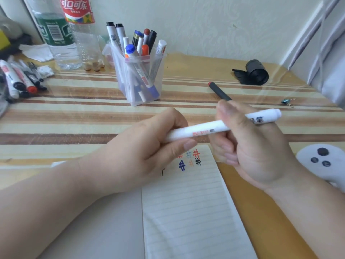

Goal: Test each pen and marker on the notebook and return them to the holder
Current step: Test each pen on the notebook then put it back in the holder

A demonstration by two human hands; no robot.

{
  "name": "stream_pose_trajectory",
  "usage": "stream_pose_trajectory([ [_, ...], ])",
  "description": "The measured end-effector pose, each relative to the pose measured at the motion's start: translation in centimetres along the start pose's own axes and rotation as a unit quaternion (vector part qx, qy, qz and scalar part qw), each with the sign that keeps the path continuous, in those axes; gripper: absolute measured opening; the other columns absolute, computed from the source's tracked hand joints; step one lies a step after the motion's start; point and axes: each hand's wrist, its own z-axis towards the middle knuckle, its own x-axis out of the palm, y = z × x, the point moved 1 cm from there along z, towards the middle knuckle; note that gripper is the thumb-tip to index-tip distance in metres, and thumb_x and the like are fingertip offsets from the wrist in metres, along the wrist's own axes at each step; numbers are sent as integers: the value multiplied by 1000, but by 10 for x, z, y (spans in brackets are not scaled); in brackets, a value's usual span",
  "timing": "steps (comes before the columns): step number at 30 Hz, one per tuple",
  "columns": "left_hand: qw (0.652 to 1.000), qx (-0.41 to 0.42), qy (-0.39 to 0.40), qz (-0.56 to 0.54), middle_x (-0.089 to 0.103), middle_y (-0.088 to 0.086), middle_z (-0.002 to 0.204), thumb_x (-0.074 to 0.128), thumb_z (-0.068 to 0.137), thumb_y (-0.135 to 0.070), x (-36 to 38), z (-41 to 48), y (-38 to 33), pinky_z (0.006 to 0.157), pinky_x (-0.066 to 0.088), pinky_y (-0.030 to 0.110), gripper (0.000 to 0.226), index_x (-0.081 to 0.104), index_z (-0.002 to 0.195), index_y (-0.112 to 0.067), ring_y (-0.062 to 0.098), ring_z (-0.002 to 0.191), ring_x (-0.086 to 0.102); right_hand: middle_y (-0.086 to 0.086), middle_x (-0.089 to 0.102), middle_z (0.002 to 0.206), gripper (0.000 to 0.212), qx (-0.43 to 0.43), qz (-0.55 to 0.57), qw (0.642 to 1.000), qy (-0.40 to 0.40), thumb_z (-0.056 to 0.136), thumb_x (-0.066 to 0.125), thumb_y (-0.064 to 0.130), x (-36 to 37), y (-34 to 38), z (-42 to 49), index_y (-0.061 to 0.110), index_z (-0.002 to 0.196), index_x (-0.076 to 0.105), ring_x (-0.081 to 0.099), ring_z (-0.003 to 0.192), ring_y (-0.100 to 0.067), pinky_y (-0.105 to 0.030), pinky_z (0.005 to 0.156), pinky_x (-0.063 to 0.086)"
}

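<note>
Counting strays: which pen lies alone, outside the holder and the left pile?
The dark red-tipped pen right of the holder, partly hidden behind the right hand.

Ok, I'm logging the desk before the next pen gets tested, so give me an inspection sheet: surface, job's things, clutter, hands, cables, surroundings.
Surface: striped table cover, glossy clear sheet on top.
Job's things: white marker held above the notebook, which carries coloured hash marks; clear holder full of pens and markers; loose markers at far left; black pen partly hidden behind the right hand.
Clutter: plastic bottles, black roll, white controller.
Hands: left hand grips one end of the marker; right hand grips its barrel.
Cables: nothing seen.
Surroundings: pale wall behind the table.
</note>
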Motion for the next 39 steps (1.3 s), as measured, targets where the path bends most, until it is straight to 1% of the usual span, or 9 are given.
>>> stream_pose_trajectory([
  [3, 999, 10, 9, 41, 46, -27, 63, 47, 100, -39, 1, 0, -2, 53, 28, 1, 23, 51, 88, -19, -9, 54, 44, -15, 52, 52, 43, 21, 18, 1000, 11, 90, 63, 43, 10, -4, -1, 1, 85, 71, 46, 40, -25, -23, 40, 35],
  [5, 997, 15, 8, 74, 42, -22, 62, 42, 102, -41, 0, 1, -2, 54, 29, 4, 32, 51, 83, -18, -6, 55, 43, -16, 58, 52, 37, 38, 58, 997, 15, 87, 63, 36, 13, 0, 0, 2, 79, 75, 52, 39, -26, -22, 37, 38],
  [11, 994, -32, -71, 80, 44, -13, 62, 29, 105, -46, -20, 1, 11, 55, 32, 11, 37, 40, 72, -32, 4, 57, 45, -8, 44, 39, 44, 36, 157, 972, -173, 89, 48, 23, -31, 17, 7, 10, 50, 65, 35, 32, -18, -14, 33, 20],
  [14, 997, -33, -41, 55, 55, -7, 65, 30, 105, -47, -15, 1, 13, 58, 41, 22, 41, 47, 74, -26, 13, 61, 54, -13, 61, 54, 35, 110, 99, 986, -77, 84, 56, 35, -32, 7, 5, 10, 68, 75, 54, 42, -25, -19, 35, 37],
  [17, 999, -37, 3, -1, 68, -1, 77, 31, 106, -44, -10, -1, 11, 63, 52, 34, 42, 56, 80, -22, 20, 67, 66, -16, 64, 70, 17, 112, 38, 992, 31, 82, 70, 22, -31, 1, 4, 8, 88, 75, 61, 58, -26, -28, 41, 49],
  [21, 995, -68, 16, -67, 76, 2, 85, 35, 102, -58, -8, -2, 11, 62, 54, 37, 37, 53, 81, -33, 18, 64, 68, -9, 47, 54, 4, 113, -77, 990, 40, 75, 66, 7, -35, -5, 2, 10, 72, 66, 40, 48, -24, -26, 39, 35],
  [24, 993, -90, 5, -80, 74, 10, 81, 34, 90, -76, -4, -3, 9, 61, 56, 41, 39, 51, 80, -43, 22, 61, 65, -9, 49, 51, 4, 105, -111, 986, 62, 75, 66, 7, -32, -4, 1, 7, 71, 65, 41, 44, -20, -24, 37, 33],
  [29, 992, -99, 8, -78, 74, 10, 79, 34, 90, -76, -1, -2, 10, 59, 57, 43, 42, 53, 83, -39, 22, 60, 65, -13, 55, 52, 7, 70, -177, 978, 90, 79, 71, 7, -28, -3, 1, 2, 76, 67, 45, 38, -16, -21, 37, 34],
  [39, 992, -103, 12, -66, 74, 5, 81, 41, 93, -64, -2, -4, 11, 62, 51, 25, 27, 54, 83, -43, 7, 60, 63, -7, 60, 55, 7, 82, -209, 971, 86, 77, 73, 14, -22, 0, 1, 9, 73, 71, 51, 45, -17, -23, 37, 36],
])
